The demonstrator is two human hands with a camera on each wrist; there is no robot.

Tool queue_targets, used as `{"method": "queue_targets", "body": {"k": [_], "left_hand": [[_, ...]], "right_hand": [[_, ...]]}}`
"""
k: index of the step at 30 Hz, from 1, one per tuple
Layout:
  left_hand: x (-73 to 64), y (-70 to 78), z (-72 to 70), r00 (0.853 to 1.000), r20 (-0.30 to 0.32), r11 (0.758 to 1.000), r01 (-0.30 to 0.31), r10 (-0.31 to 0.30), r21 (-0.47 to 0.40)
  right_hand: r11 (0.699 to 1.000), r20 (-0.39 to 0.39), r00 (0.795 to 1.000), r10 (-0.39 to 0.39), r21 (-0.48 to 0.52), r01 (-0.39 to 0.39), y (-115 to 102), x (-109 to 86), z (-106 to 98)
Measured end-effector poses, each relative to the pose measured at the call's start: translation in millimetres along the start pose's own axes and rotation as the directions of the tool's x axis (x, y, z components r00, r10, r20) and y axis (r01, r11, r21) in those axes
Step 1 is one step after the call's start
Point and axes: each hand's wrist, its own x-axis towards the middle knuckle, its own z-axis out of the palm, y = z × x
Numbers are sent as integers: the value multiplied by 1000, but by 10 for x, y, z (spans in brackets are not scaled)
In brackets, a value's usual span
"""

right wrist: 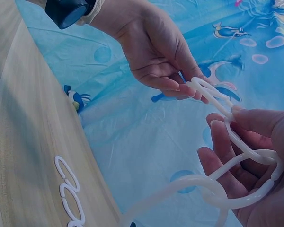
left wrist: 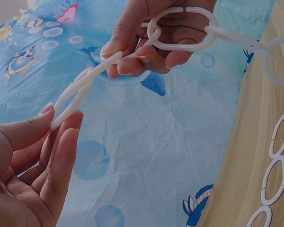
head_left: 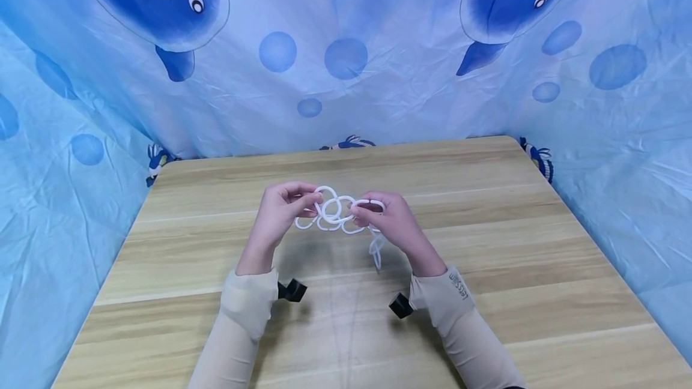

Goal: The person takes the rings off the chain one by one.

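Note:
In the head view my left hand (head_left: 278,209) pinches one end of a white plastic chain link (head_left: 326,188) above the table. My right hand (head_left: 391,221) grips neighbouring white links between thumb and fingers, just to the right. More of the chain (head_left: 377,263) hangs down from the right hand. The left wrist view shows the pinched link slanting between the two hands, with a C-shaped link (left wrist: 182,47) lying across the right palm. A small gap shows in that link's side. Whether the pinched link is hooked through its neighbour, I cannot tell.
Other white links (right wrist: 68,185) lie in a row on the wooden table (head_left: 540,269), behind the hands in the head view. A blue cloth with whale prints (head_left: 346,107) surrounds the table's far and side edges. Each wrist carries a small black camera (head_left: 401,305).

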Motion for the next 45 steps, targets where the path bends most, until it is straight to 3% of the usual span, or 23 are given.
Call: {"method": "queue_targets", "body": {"k": [17,32,39,45], "left_hand": [[-35,-22,7,1000,14,1000,-8,8,-10],[-59,-4,6,998,22,997,-60,59,41],[-65,-5,-22,999,-23,999,-32,33,32],[-62,11,-45,998,-36,998,-47,48,33]], "right_hand": [[1000,7,1000,17,11,-17,-17,-50,9],[1000,32,999,3,15,-4,-40,-55,8],[1000,4,1000,-4,15,4,-38,-67,2],[1000,-4,1000,-11,16,11,-47,-63,-7]]}}
